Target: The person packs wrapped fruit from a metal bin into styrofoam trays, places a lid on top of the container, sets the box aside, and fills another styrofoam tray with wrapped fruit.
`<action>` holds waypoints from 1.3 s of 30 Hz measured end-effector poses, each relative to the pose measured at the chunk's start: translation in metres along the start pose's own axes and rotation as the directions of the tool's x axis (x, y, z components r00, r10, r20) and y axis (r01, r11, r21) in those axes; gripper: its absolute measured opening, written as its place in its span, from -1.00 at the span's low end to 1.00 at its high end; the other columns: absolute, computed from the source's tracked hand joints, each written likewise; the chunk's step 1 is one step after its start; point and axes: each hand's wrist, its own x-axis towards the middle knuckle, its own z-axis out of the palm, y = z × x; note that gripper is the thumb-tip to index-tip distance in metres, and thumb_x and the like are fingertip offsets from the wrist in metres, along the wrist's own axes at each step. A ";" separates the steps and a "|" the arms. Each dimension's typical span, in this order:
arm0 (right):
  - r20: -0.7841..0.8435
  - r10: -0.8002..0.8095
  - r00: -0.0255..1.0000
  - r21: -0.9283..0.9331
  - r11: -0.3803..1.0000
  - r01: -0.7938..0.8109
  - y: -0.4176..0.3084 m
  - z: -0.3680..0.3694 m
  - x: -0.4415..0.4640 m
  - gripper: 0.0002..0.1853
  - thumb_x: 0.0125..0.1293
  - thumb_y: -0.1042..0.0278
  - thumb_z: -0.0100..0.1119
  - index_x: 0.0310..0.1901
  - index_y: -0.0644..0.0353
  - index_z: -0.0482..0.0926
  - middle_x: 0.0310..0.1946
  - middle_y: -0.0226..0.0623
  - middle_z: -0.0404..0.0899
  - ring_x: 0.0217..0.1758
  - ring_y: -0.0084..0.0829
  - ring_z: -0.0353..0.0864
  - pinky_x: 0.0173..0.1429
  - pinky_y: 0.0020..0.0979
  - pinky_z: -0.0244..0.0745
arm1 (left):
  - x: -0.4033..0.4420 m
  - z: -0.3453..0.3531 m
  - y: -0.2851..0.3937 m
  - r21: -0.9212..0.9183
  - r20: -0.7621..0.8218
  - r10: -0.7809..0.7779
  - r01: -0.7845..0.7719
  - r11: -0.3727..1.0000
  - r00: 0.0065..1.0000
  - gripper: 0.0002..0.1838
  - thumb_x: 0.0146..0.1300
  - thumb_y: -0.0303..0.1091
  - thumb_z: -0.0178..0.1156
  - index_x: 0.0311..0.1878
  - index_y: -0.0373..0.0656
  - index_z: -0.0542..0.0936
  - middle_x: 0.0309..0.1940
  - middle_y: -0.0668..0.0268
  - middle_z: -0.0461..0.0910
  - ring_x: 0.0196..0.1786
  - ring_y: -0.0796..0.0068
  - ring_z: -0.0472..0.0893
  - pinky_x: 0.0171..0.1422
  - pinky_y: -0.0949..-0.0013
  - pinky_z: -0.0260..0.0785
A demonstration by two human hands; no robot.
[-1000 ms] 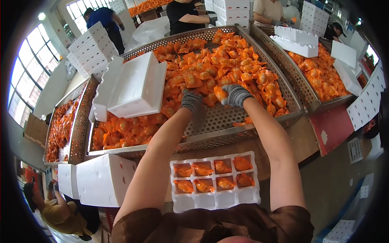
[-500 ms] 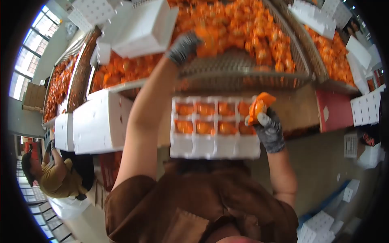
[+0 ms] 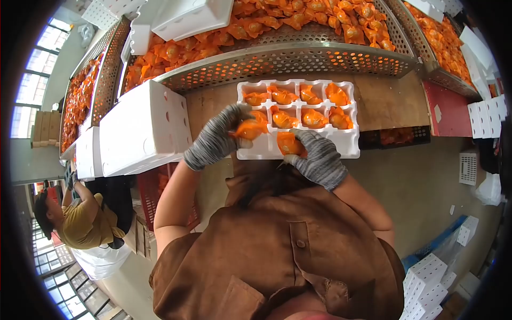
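A white foam tray (image 3: 352,145) with square compartments lies in front of my body. Its two far rows hold round pieces in crinkled orange wrapping (image 3: 312,118). What is inside the wrapping I cannot make out. In a grey knit glove, my left hand (image 3: 216,140) pinches one orange-wrapped piece (image 3: 252,129) above the tray's left side. My right hand (image 3: 321,159), gloved alike, grips another orange-wrapped piece (image 3: 291,144) over the near row, left of the tray's middle.
Beyond the tray stands a perforated metal bin (image 3: 298,53) heaped with orange-wrapped pieces, a white foam box (image 3: 189,18) resting on it. White foam boxes (image 3: 144,130) stand at left, near another person (image 3: 88,218). A red box (image 3: 445,109) is at right.
My left hand has come back from the bin to the tray with a wrapped piece. My right hand has moved from the tray's right edge to its near row, still holding its piece.
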 end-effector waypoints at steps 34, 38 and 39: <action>0.422 0.124 0.898 -0.542 0.829 0.140 -0.002 0.033 0.039 -0.74 0.09 0.19 0.13 -0.23 0.13 0.53 -0.26 -0.17 0.50 -0.18 -0.22 0.56 -0.16 -0.17 0.46 | 0.005 0.021 -0.060 0.595 0.215 0.202 -0.292 0.749 0.955 -0.70 0.02 -0.01 0.21 -0.21 0.13 0.66 -0.23 0.39 0.51 0.00 0.31 0.47 0.21 0.05 0.17; 0.420 0.104 0.902 -0.493 0.860 0.131 -0.006 0.028 0.039 -0.79 0.08 0.33 0.07 -0.23 0.15 0.56 -0.21 -0.11 0.50 -0.18 -0.15 0.59 -0.17 -0.14 0.50 | -0.005 0.022 -0.052 0.792 0.217 0.381 -0.390 0.470 0.899 -0.72 -0.06 -0.12 0.25 -0.22 0.12 0.66 -0.29 0.45 0.52 -0.06 0.41 0.50 0.37 -0.02 0.07; 0.434 0.112 0.894 -0.496 0.858 0.134 -0.007 0.027 0.040 -0.78 0.09 0.34 0.07 -0.22 0.17 0.55 -0.22 -0.10 0.50 -0.18 -0.15 0.59 -0.16 -0.15 0.50 | -0.005 0.024 -0.053 0.790 0.213 0.414 -0.405 0.460 0.885 -0.74 -0.05 -0.14 0.23 -0.23 0.11 0.65 -0.30 0.45 0.52 -0.07 0.41 0.50 0.39 -0.03 0.05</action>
